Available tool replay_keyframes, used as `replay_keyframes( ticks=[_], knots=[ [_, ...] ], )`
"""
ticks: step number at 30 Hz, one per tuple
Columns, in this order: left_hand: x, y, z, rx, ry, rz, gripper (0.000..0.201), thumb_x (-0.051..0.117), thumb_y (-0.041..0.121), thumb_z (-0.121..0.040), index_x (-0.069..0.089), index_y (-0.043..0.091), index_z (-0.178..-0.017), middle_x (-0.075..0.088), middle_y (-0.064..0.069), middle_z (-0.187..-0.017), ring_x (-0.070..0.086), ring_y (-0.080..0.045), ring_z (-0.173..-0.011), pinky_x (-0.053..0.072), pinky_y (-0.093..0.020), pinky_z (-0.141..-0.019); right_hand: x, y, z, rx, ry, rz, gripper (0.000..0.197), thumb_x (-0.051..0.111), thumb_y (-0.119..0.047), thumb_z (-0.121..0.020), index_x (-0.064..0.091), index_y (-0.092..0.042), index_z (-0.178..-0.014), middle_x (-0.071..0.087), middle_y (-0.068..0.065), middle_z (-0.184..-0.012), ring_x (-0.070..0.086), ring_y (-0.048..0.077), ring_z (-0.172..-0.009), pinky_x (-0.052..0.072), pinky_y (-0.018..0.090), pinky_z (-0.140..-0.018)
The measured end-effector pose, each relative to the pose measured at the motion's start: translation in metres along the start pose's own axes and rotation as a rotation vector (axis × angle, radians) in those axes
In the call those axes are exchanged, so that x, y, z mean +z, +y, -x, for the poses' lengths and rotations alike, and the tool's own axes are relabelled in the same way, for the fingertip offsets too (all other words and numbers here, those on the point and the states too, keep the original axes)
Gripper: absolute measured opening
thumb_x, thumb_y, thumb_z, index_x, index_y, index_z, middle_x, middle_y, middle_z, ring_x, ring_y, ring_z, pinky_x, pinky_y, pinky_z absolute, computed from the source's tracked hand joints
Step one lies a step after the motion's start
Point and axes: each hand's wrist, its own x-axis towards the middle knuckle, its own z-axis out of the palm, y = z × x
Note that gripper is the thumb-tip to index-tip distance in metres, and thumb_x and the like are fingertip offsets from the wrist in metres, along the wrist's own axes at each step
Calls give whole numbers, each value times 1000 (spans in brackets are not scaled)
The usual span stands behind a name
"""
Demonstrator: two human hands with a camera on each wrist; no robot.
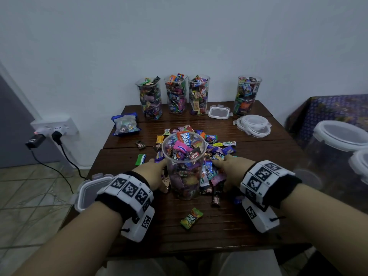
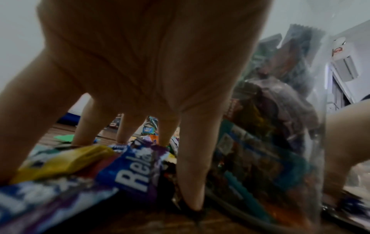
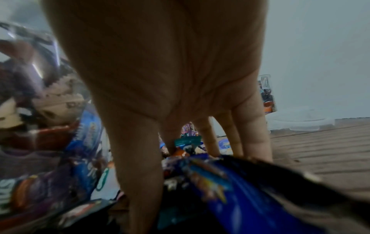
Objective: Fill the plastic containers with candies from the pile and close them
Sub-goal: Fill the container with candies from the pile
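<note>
A tall clear plastic container (image 1: 184, 172), heaped with wrapped candies, stands open at the table's middle. The candy pile (image 1: 217, 148) lies around and behind it. My left hand (image 1: 153, 173) sits against the container's left side, fingers (image 2: 128, 126) spread and straight, tips down on the wrappers and thumb next to the container wall (image 2: 312, 110). My right hand (image 1: 229, 170) mirrors it on the right side, its fingers (image 3: 250, 134) spread onto loose candies (image 3: 210, 177). Neither hand grips anything.
Several filled, lidless containers (image 1: 176, 94) line the back edge. A rectangular lid (image 1: 219, 112) and stacked round lids (image 1: 253, 125) lie behind the pile. Another lid (image 1: 87, 191) overhangs the left edge. A blue candy bag (image 1: 125, 124) sits back left, large lidded tubs (image 1: 338, 136) right.
</note>
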Motion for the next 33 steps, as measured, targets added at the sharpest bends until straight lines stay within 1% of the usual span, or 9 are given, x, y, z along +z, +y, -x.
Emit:
replay_keyframes(
  ticks=[3,5,8,11,15,20,24,28,33],
  knots=[
    [-2,2,0,40,71,-19,65,72,28,-82,41,28,-139,35,-10,-147,45,-29,-126,42,-40,-101,-5,-1,-5,-12,58,-8,81,69,-32,-83,20,-28,-148,34,16,-141,44,34,-124,44,40,-99],
    [-3,4,1,74,168,-21,39,65,21,-86,56,22,-124,53,-7,-130,53,-26,-115,44,-32,-89,-7,-1,-7,-30,90,-24,68,64,-25,-87,29,-25,-146,42,15,-138,47,31,-123,44,36,-96],
    [-4,7,4,89,217,-66,19,54,21,-91,63,17,-109,62,-8,-115,57,-26,-105,43,-31,-81,-10,0,-10,-33,116,-51,43,55,-17,-91,46,-20,-133,53,10,-130,52,28,-117,44,33,-90],
    [-6,5,2,64,242,-85,18,52,23,-92,64,14,-101,64,-9,-109,59,-27,-102,45,-33,-81,-11,4,-11,3,122,-78,40,52,-12,-92,51,-21,-130,55,9,-128,53,26,-116,44,31,-89],
    [-6,-1,-3,34,286,-86,17,57,24,-90,65,13,-101,66,-7,-105,60,-25,-99,48,-34,-83,-10,8,-12,26,164,-133,39,52,-10,-92,55,-20,-129,58,11,-126,56,27,-113,45,30,-85],
    [-8,-3,-1,21,338,-68,1,58,15,-88,59,15,-88,65,-10,-103,59,-29,-98,45,-35,-80,-11,11,-11,49,209,-189,38,53,-15,-93,54,-20,-130,56,10,-131,54,26,-117,42,27,-84],
    [-9,-6,0,-3,367,-7,22,55,12,-87,45,22,-70,64,-9,-101,58,-29,-98,46,-34,-78,-17,12,-7,58,238,-245,36,51,-20,-95,54,-19,-131,54,10,-134,52,26,-120,43,29,-83],
    [-10,-11,-1,18,425,57,5,58,17,-87,61,19,-91,65,-5,-101,58,-26,-98,40,-28,-74,-21,13,-1,45,357,-338,29,53,-16,-92,63,-18,-120,61,10,-122,56,27,-110,40,27,-76],
    [-12,-15,4,28,507,175,7,61,15,-84,63,15,-91,64,-1,-88,56,-20,-86,38,-27,-68,-28,10,8,21,470,-463,22,55,-17,-91,68,-18,-108,65,9,-107,59,26,-100,40,27,-72]
  ],
)
